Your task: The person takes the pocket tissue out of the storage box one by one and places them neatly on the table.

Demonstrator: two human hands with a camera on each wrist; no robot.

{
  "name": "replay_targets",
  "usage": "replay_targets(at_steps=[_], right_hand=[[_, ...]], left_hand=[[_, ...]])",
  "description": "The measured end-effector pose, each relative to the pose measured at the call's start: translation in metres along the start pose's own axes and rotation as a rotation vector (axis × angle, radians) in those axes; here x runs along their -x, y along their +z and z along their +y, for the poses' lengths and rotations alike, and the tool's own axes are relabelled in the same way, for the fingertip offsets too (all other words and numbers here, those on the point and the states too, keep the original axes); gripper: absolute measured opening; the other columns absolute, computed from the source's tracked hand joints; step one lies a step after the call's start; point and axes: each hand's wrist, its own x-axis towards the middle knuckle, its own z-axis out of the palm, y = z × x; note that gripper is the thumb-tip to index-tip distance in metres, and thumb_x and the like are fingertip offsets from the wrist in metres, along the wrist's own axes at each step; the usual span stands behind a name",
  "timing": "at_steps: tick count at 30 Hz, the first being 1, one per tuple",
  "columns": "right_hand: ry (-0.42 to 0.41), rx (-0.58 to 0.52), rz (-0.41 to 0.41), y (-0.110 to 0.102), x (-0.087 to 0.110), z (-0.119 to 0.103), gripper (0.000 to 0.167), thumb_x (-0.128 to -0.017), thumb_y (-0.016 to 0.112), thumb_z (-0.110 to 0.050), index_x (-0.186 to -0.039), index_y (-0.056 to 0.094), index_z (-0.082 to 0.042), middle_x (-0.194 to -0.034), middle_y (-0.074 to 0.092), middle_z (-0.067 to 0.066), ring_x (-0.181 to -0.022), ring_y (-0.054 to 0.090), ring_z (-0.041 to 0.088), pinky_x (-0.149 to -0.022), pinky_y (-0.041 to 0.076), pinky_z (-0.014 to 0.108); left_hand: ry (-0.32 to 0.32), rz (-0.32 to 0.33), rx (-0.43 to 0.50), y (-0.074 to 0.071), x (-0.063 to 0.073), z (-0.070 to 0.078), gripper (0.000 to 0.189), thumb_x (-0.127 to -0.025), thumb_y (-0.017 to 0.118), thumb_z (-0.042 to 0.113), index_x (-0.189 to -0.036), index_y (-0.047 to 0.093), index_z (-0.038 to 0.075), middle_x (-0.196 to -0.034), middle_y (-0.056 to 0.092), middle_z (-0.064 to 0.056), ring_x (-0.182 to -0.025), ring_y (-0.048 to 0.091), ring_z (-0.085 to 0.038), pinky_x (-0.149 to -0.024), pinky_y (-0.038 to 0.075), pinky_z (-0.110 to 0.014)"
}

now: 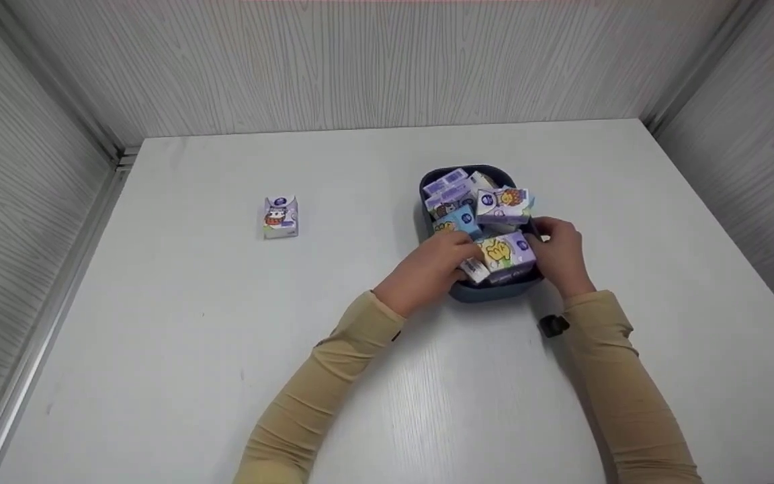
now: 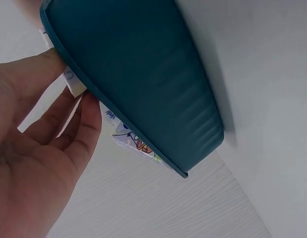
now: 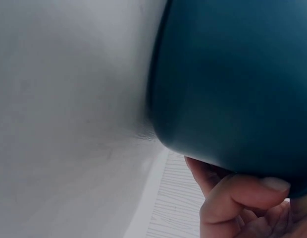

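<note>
Your left hand (image 1: 431,270) pinches a small box (image 1: 474,270) at the near left edge inside the blue bin (image 1: 494,294); your right hand (image 1: 563,255) grips the bin's right rim. One carton (image 1: 281,218) sits well left on the table (image 1: 158,349).

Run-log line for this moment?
left hand: pinches packet at bin | right hand: touches bin's right side | lone packet: on table, left of bin

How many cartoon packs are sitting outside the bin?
1: the purple-and-white pack is on the white table, left of the bin. Any behind the bin would be hidden.
</note>
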Motion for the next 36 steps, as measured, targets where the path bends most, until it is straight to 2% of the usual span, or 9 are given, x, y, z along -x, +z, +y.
replay_targets(at_steps=[5, 12, 20, 25, 28, 30, 36], right_hand=[[0.023, -0.009, -0.019, -0.001, 0.001, -0.001, 0.035, -0.095, 0.054, -0.013, -0.126, 0.056, 0.005, -0.122, 0.057, 0.022, -0.112, 0.053, 0.032, -0.095, 0.043, 0.045], [0.041, -0.015, -0.031, -0.002, 0.002, -0.001, 0.036, -0.096, 0.053, -0.014, -0.127, 0.056, 0.004, -0.122, 0.057, 0.021, -0.113, 0.052, 0.031, -0.096, 0.043, 0.044], [0.021, -0.005, -0.013, -0.001, 0.001, -0.001, 0.035, -0.095, 0.053, -0.011, -0.125, 0.056, 0.006, -0.121, 0.058, 0.022, -0.114, 0.052, 0.033, -0.097, 0.042, 0.045], [-0.003, 0.010, 0.002, -0.001, 0.000, -0.001, 0.035, -0.094, 0.054, -0.012, -0.124, 0.058, 0.006, -0.119, 0.059, 0.023, -0.112, 0.054, 0.033, -0.095, 0.043, 0.045], [-0.017, 0.019, 0.014, -0.001, 0.000, 0.000, 0.035, -0.093, 0.054, -0.012, -0.122, 0.059, 0.007, -0.118, 0.060, 0.023, -0.111, 0.054, 0.033, -0.094, 0.043, 0.045], [-0.017, 0.019, 0.014, -0.001, 0.000, 0.000, 0.035, -0.093, 0.054, -0.012, -0.122, 0.059, 0.006, -0.118, 0.060, 0.023, -0.111, 0.054, 0.033, -0.095, 0.043, 0.046], [-0.010, 0.019, 0.005, 0.000, 0.001, -0.001, 0.035, -0.094, 0.054, -0.012, -0.123, 0.058, 0.006, -0.119, 0.059, 0.023, -0.112, 0.053, 0.033, -0.095, 0.043, 0.046]], left_hand=[[0.041, 0.080, -0.023, -0.006, 0.002, 0.002, 0.025, -0.087, 0.067, 0.000, -0.109, 0.069, 0.012, -0.107, 0.061, -0.003, -0.102, 0.053, -0.015, -0.094, 0.041, -0.026], [0.060, 0.146, 0.096, -0.024, 0.009, 0.008, 0.029, -0.088, 0.066, 0.001, -0.116, 0.066, 0.009, -0.107, 0.055, -0.003, -0.096, 0.051, -0.010, -0.085, 0.043, -0.019], [0.107, 0.257, 0.166, -0.039, 0.017, 0.013, 0.025, -0.092, 0.063, 0.009, -0.117, 0.066, 0.007, -0.107, 0.056, -0.005, -0.091, 0.052, -0.012, -0.079, 0.044, -0.020], [0.093, 0.326, 0.181, -0.043, 0.024, 0.011, 0.022, -0.093, 0.063, 0.011, -0.114, 0.067, 0.006, -0.107, 0.055, -0.006, -0.089, 0.052, -0.011, -0.078, 0.044, -0.021], [0.053, 0.360, 0.177, -0.044, 0.029, 0.005, 0.022, -0.093, 0.062, 0.011, -0.114, 0.068, 0.006, -0.105, 0.054, -0.006, -0.087, 0.052, -0.011, -0.075, 0.045, -0.022], [0.005, 0.375, 0.170, -0.046, 0.033, 0.000, 0.023, -0.094, 0.061, 0.011, -0.115, 0.068, 0.006, -0.103, 0.054, -0.006, -0.087, 0.053, -0.011, -0.074, 0.045, -0.023], [-0.233, 0.362, 0.139, -0.050, 0.050, -0.023, 0.023, -0.095, 0.058, 0.009, -0.116, 0.068, 0.007, -0.104, 0.053, -0.008, -0.086, 0.057, -0.013, -0.072, 0.047, -0.025]])
